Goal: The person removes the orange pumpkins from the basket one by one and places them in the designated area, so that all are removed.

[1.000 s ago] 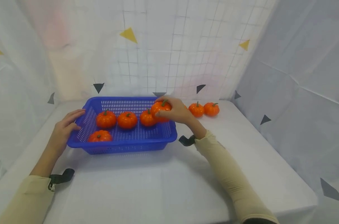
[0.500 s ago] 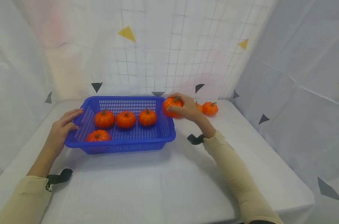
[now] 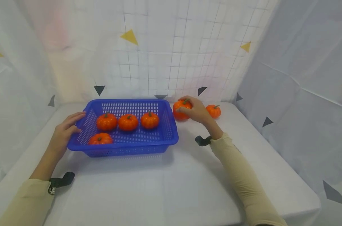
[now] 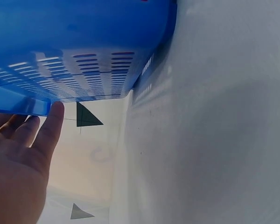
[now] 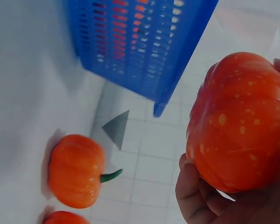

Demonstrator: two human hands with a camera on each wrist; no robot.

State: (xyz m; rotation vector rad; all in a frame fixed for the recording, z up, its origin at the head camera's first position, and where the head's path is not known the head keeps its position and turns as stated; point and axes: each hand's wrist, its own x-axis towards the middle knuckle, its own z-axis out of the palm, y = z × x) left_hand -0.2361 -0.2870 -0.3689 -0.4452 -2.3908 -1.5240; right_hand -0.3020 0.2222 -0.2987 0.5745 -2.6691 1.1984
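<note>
My right hand (image 3: pixel 197 110) grips an orange toy pumpkin (image 3: pixel 180 110) with a green stem, just right of the blue perforated basket (image 3: pixel 122 145). In the right wrist view, fingers and thumb lie around this pumpkin (image 5: pixel 245 123), which shows pale specks. On the basket's left rim rest the fingertips of my left hand (image 3: pixel 62 134), fingers mostly straight; the left wrist view shows that hand (image 4: pixel 21 163) at the rim's edge. Inside the basket sit several pumpkins, three in a row (image 3: pixel 128 122) and one at the front left (image 3: pixel 100 138).
Another pumpkin (image 3: pixel 213 111) stands on the white table (image 3: pixel 148 188) behind my right hand. Two table pumpkins, one upright (image 5: pixel 77 170) and one cut off by the frame (image 5: pixel 65 218), show in the right wrist view. White sheets (image 3: pixel 295 78) wall the back and sides.
My right hand has carried the pumpkin rightward, from over the basket's right end to beside it, and lower. It now hides a table pumpkin seen earlier. The left hand stays at the rim.
</note>
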